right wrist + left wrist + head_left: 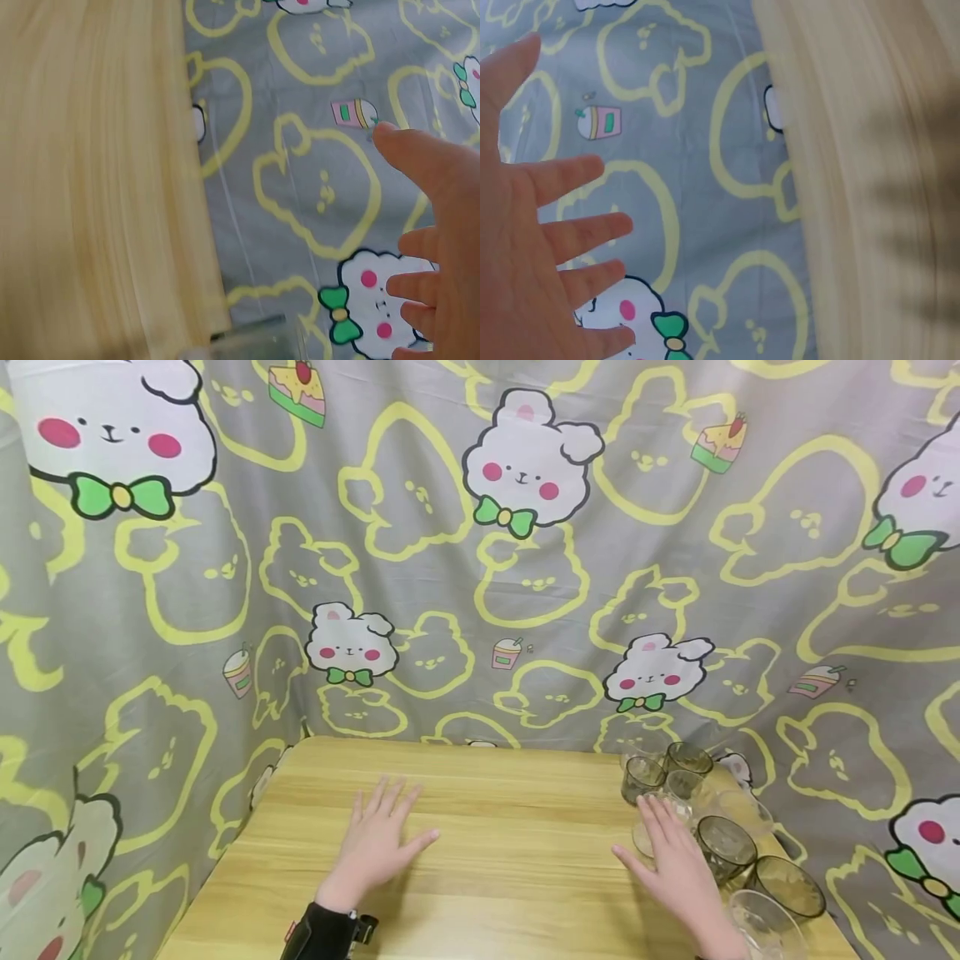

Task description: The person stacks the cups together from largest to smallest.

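My left hand [380, 837] is over the left half of the wooden table [517, 860], fingers straight and spread, holding nothing. In the left wrist view the same hand [532, 247] shows its splayed fingers against the curtain. My right hand [675, 868] has straight fingers and a thumb held apart, and it overlaps the cluster of glasses in the head view. Nearest to it are a dark tinted glass [726, 850] and a smaller dark glass [642, 779]. The right wrist view shows this hand [450, 247] empty, with part of a glass [262, 341] at the bottom edge.
Several clear and smoky glasses crowd the table's right side, among them a dark glass [688, 760] at the back, a wide tinted one [789, 887] and a clear one [765, 927] near the front. A grey patterned curtain [442, 585] surrounds the table's back and sides.
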`<action>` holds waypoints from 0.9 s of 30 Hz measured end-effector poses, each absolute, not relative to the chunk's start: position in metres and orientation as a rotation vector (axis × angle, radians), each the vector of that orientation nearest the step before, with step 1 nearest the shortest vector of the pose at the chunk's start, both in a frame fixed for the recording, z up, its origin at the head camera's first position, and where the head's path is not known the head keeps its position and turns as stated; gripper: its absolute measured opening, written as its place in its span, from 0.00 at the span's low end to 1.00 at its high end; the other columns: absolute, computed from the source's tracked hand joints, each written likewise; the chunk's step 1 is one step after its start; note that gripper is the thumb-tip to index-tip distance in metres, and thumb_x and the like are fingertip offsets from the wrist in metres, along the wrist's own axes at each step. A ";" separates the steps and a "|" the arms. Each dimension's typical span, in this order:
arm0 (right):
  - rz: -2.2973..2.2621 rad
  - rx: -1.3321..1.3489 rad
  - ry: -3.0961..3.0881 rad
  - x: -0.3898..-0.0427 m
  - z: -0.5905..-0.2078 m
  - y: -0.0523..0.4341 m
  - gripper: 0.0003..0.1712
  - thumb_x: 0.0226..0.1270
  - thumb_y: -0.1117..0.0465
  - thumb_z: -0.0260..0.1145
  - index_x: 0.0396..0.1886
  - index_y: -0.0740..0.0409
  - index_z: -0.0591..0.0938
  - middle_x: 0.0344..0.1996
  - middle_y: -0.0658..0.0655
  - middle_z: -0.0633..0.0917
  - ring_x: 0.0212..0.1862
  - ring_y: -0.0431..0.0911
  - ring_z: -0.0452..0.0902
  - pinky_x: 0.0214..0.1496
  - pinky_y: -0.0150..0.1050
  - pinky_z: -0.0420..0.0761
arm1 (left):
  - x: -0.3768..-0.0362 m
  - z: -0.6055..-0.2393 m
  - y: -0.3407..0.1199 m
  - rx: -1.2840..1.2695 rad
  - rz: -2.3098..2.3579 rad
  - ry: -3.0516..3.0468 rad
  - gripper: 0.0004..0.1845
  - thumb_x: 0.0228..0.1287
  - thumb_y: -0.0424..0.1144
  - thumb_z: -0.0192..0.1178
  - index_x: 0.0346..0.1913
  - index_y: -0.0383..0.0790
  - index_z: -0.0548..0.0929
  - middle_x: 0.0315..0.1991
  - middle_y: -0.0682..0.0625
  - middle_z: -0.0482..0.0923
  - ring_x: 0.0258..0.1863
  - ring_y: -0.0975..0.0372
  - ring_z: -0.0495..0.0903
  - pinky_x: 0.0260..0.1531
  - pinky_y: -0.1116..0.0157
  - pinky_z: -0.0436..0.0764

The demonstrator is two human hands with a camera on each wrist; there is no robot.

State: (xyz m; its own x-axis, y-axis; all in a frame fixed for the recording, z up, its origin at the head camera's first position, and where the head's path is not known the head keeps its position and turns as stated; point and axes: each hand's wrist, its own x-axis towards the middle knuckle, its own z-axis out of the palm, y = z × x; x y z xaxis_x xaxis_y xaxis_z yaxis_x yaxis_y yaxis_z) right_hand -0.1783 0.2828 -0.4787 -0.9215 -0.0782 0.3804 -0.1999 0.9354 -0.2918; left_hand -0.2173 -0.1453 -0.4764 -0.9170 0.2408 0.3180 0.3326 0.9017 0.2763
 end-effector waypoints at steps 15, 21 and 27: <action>0.503 -0.058 -2.781 -0.147 -0.481 0.341 0.54 0.67 0.35 0.59 0.77 0.64 0.50 0.70 0.78 0.59 0.75 0.72 0.40 0.66 0.75 0.53 | -0.212 -0.483 -0.145 -0.518 -0.471 -2.662 0.39 0.62 0.66 0.55 0.70 0.46 0.69 0.68 0.42 0.69 0.70 0.42 0.63 0.71 0.34 0.52; 0.553 -0.295 -2.896 -0.137 -0.489 0.370 0.59 0.68 0.30 0.52 0.76 0.71 0.42 0.68 0.83 0.53 0.72 0.76 0.33 0.64 0.78 0.50 | -0.211 -0.488 -0.146 -0.533 -0.496 -2.668 0.39 0.62 0.65 0.56 0.70 0.45 0.69 0.68 0.43 0.71 0.70 0.42 0.65 0.71 0.35 0.54; 0.557 -0.454 -2.827 -0.123 -0.509 0.386 0.59 0.66 0.32 0.56 0.73 0.77 0.48 0.66 0.85 0.56 0.72 0.76 0.36 0.74 0.70 0.42 | -0.209 -0.494 -0.147 -0.546 -0.536 -2.672 0.38 0.62 0.63 0.57 0.69 0.45 0.70 0.68 0.43 0.70 0.69 0.42 0.65 0.71 0.35 0.55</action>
